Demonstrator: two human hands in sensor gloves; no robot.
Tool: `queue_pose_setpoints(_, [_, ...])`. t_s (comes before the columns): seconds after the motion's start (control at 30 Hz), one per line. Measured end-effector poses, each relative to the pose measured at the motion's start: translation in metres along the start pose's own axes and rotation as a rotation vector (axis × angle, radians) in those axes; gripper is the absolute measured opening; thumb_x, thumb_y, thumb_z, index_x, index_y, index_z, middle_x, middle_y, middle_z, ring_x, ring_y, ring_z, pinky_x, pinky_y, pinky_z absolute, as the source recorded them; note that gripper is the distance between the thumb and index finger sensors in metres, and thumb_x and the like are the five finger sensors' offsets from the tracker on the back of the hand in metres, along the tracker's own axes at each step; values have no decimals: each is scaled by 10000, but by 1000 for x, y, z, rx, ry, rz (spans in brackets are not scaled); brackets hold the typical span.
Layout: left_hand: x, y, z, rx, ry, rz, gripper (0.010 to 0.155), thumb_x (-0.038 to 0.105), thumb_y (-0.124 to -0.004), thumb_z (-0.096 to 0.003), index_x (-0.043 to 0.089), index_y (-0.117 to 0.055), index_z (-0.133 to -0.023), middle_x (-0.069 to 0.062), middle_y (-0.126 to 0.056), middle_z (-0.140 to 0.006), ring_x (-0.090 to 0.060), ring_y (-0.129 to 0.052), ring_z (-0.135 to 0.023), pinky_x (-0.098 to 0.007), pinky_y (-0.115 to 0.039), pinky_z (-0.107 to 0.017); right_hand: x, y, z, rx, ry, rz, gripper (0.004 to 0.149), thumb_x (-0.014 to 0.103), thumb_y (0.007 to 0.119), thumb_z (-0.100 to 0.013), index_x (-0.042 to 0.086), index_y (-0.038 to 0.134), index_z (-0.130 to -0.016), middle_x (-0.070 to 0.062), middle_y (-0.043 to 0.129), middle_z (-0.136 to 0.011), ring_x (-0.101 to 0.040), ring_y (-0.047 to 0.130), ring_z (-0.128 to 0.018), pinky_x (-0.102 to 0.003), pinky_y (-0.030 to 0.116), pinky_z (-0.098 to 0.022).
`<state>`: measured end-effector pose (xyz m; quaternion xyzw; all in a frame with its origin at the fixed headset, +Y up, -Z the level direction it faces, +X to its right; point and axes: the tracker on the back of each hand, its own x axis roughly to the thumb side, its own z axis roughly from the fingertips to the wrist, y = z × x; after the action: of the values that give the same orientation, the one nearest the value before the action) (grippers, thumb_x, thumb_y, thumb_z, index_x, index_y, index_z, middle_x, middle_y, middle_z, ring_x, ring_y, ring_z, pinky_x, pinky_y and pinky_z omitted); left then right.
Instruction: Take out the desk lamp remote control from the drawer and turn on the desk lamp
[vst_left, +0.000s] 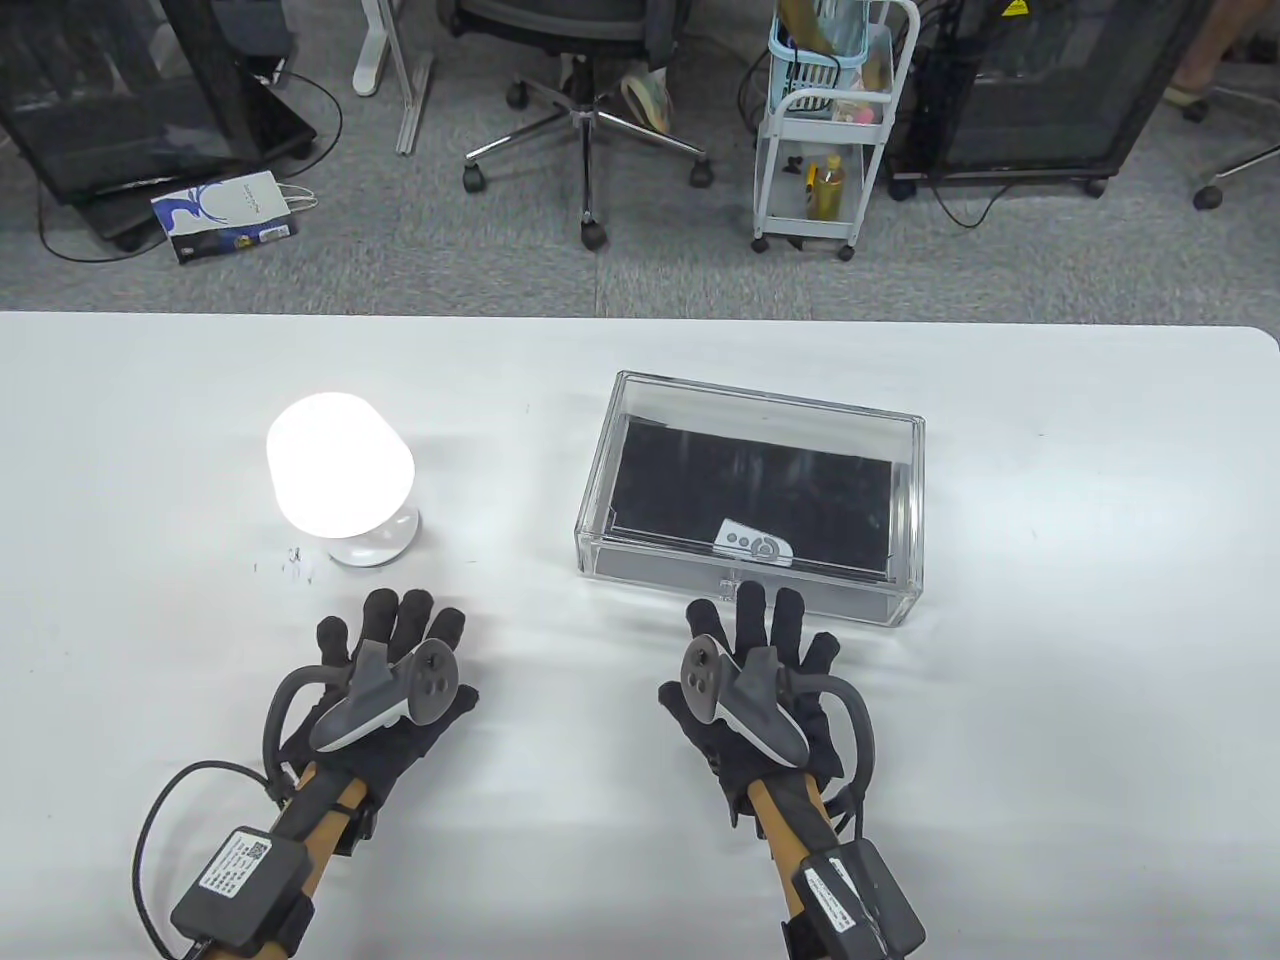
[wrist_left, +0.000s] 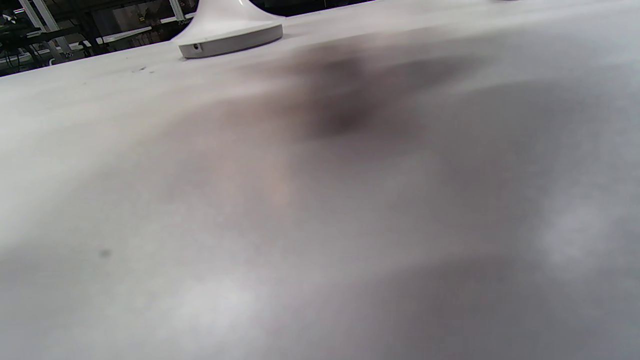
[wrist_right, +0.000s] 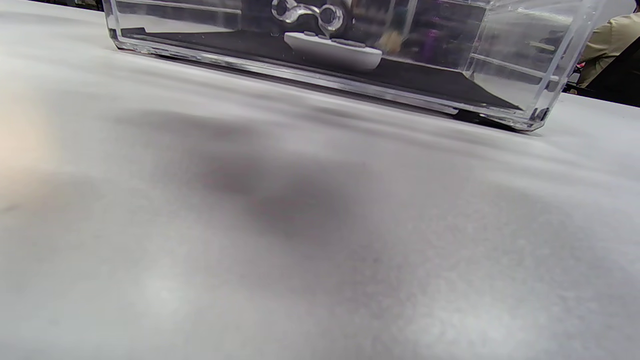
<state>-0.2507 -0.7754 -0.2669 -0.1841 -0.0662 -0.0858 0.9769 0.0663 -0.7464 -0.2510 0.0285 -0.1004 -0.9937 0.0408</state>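
A clear acrylic drawer box (vst_left: 905, 500) with a black liner stands at the table's middle right, its drawer pushed in. The small white remote (vst_left: 752, 543) lies inside near the front wall; it also shows in the right wrist view (wrist_right: 332, 50) behind the clear front, below a metal handle (wrist_right: 306, 12). The white desk lamp (vst_left: 340, 478) glows at the left; its base shows in the left wrist view (wrist_left: 230, 32). My left hand (vst_left: 395, 640) rests flat on the table, fingers spread, below the lamp. My right hand (vst_left: 765, 630) rests flat just in front of the drawer. Both are empty.
The white table (vst_left: 1050, 700) ends at a far edge, with grey floor beyond. An office chair (vst_left: 590, 110), a white cart (vst_left: 830, 130) and a paper bag (vst_left: 225, 215) stand on the floor behind.
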Motion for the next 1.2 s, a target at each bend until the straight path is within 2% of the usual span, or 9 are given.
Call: queue_pose_setpoints(1.2, [-2,-2,0,-15,10,4,755,735,-382,-401,480,-70,-1039,78,-18,-1201,-279,-4,-1154,-686,-141,-733,-2,1,-1,25,8,1,798,796,516,-356,502,172,-1014,-4,96,-1159,-356,152,-1098,-636,351,-775])
